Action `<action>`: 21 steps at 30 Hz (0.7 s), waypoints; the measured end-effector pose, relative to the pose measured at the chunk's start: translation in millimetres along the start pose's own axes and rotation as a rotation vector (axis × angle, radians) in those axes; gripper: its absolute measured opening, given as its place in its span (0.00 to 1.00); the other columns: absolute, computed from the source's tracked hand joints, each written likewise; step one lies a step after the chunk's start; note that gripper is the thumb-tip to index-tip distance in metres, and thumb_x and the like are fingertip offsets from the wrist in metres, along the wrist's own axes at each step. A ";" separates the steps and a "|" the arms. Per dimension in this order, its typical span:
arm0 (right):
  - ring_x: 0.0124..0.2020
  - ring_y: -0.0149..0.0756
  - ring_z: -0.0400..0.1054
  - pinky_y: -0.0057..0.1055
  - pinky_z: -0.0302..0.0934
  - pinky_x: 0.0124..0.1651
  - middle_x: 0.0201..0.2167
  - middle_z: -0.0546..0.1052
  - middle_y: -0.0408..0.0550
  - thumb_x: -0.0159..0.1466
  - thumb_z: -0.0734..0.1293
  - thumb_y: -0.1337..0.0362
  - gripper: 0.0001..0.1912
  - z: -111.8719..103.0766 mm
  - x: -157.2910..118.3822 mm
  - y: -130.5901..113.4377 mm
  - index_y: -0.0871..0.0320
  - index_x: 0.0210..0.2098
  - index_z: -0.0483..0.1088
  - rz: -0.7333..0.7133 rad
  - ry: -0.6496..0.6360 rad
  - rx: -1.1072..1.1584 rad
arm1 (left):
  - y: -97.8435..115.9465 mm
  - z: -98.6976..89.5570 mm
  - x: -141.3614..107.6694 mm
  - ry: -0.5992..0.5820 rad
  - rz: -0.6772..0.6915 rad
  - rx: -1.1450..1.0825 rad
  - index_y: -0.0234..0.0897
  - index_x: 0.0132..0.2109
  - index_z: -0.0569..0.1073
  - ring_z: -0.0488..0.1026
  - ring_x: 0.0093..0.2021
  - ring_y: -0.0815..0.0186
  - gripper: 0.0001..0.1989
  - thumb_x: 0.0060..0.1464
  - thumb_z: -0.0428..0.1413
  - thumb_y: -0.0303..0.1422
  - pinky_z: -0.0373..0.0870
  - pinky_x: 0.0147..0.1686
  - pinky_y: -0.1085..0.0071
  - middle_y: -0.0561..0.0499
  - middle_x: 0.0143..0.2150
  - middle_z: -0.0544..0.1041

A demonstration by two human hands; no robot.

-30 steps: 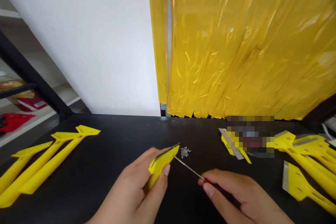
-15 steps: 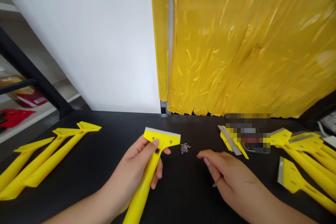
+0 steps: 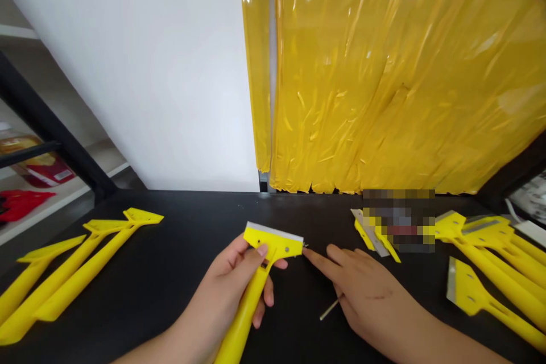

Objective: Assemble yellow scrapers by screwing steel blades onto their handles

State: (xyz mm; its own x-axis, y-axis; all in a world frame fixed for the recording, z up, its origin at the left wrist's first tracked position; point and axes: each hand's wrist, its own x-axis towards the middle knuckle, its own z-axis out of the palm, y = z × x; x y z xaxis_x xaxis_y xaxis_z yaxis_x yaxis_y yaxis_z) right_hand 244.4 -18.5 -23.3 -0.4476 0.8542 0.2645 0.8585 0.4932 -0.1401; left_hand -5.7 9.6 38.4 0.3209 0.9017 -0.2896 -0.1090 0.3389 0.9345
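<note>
My left hand [image 3: 245, 276] is closed around the yellow handle of a scraper [image 3: 273, 240], its thumb on the head. A pale blade edge runs along the head's top. One screw sits in the head's right hole; the left hole looks bare. My right hand [image 3: 362, 278] reaches its index finger to small metal screws and nuts [image 3: 306, 245], mostly hidden behind the scraper's right corner. From under that palm sticks a thin metal rod [image 3: 330, 308], like a screwdriver shaft; its other end is hidden in the curled fingers.
Several yellow scrapers [image 3: 91, 264] lie at the left of the black table [image 3: 205, 210]. More scrapers [image 3: 473, 290] lie at the right, beside loose blades and yellow plates [image 3: 375, 236] and a pixelated patch. Behind hang a white panel [image 3: 170, 68] and yellow plastic sheeting [image 3: 384, 68].
My right hand has moved left to the screws, and the metal rod under it now shows. The scraper in my left hand has shifted right, covering most of the small pile.
</note>
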 end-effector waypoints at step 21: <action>0.28 0.40 0.72 0.36 0.59 0.33 0.31 0.77 0.44 0.73 0.58 0.67 0.09 -8.3 -2.4 11.2 0.53 0.39 0.68 0.153 -0.114 0.259 | -5.3 -9.9 2.9 -0.100 -0.277 -0.096 0.33 0.43 0.81 0.59 0.14 0.76 0.19 0.65 0.59 0.47 0.51 0.13 0.81 0.50 0.22 0.76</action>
State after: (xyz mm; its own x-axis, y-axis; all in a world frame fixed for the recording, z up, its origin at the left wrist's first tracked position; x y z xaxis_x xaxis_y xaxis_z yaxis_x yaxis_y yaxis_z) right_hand 257.1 -16.4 -17.6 -0.3563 0.9273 0.1147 0.8321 0.3708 -0.4124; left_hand -13.5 13.0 30.6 0.4418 0.7420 -0.5043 -0.0916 0.5965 0.7974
